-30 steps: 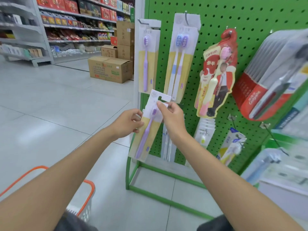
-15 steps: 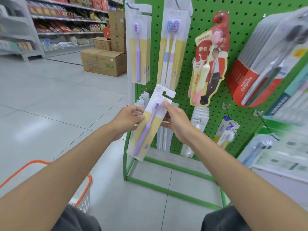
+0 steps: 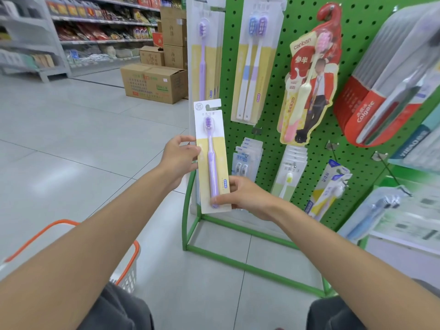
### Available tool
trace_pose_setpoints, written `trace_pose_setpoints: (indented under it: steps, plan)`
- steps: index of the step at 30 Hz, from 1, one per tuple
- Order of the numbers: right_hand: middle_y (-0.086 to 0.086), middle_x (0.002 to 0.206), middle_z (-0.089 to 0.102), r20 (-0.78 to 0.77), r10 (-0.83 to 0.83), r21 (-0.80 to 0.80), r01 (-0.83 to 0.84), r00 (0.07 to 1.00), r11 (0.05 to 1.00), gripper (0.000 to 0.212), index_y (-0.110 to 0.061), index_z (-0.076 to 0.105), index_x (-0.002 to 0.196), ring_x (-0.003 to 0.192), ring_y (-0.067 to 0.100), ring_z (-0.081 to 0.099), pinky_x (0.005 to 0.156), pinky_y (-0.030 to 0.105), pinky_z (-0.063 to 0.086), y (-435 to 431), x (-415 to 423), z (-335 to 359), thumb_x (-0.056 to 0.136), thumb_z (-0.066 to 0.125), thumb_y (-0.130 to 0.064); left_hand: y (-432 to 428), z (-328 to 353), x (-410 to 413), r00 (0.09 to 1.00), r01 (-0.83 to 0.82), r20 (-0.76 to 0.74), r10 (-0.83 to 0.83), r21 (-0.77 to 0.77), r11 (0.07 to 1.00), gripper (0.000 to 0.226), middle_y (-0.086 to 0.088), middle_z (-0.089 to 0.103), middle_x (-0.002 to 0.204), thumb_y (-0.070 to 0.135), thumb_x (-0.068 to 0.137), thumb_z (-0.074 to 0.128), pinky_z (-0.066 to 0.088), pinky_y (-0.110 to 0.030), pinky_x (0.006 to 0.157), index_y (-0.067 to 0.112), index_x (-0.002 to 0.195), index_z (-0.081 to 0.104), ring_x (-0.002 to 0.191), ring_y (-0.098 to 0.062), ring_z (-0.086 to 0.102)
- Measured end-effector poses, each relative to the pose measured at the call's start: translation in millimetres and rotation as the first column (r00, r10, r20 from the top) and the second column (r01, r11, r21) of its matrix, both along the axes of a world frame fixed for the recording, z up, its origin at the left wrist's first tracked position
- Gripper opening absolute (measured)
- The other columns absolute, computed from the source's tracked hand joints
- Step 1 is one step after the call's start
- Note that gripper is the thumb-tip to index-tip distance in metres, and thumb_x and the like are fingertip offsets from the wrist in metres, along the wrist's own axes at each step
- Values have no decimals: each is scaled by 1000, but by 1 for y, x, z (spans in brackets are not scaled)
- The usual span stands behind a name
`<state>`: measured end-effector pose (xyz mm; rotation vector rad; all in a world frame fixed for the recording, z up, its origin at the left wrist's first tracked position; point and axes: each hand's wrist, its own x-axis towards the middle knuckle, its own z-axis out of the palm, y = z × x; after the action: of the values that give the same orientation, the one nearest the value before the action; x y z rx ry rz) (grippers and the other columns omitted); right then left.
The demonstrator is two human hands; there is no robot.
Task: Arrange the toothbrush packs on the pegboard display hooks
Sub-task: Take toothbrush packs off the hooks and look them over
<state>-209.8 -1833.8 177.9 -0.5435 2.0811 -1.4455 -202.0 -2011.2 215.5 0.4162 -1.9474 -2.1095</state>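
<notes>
We have swung the purple toothbrush pack [image 3: 212, 156] from a slant to upright, and our right hand [image 3: 247, 198] has dropped from its top to its foot. Our left hand [image 3: 179, 160] pinches the pack's edge at 9 o'clock. The right hand grips the bottom at 5 o'clock, thumb across the front. The pack stands before the green pegboard [image 3: 273, 129], below matching hanging packs [image 3: 204, 55] at 12 o'clock.

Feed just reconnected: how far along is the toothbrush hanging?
Done: single purple packs and twin packs hang high on the pegboard. In hand: left hand and right hand hold one purple pack upright, its slot on no hook. Left: hang it; what the basket holds is hidden.
</notes>
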Motion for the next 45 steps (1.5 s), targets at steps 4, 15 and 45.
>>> trace_pose_setpoints:
  steps: [4, 15, 45]
  plan:
    - [-1, 96, 72, -13, 53, -5, -54, 998, 999, 38, -14, 61, 116, 80, 8, 67, 66, 18, 53, 0, 2, 1, 83, 73, 1, 0, -2, 0, 999, -34, -7, 34, -51, 998, 22, -21, 67, 106, 0, 96, 52, 54, -52, 93, 17, 111, 50, 84, -23, 66]
    - [0, 122, 39, -597, 263, 449, 44, 757, 892, 96, -41, -8, 154, 74, 19, 54, 71, 40, 51, -11, 21, -7, 89, 58, -16, 0, 1, -1, 1000, -2, -21, 0, -131, 991, 42, -4, 61, 101, 46, 91, 63, 60, -39, 84, 10, 113, 59, 100, -21, 66]
    - [4, 69, 66, -118, -128, -513, 50, 985, 857, 13, -6, 65, 85, 49, 12, 52, 52, 21, 45, 42, 12, 85, 90, 59, -17, 34, 56, 51, 874, 328, -233, -426, -363, 872, 28, 11, 76, 85, -4, 82, 69, 56, -26, 60, 22, 93, 71, 76, -10, 73]
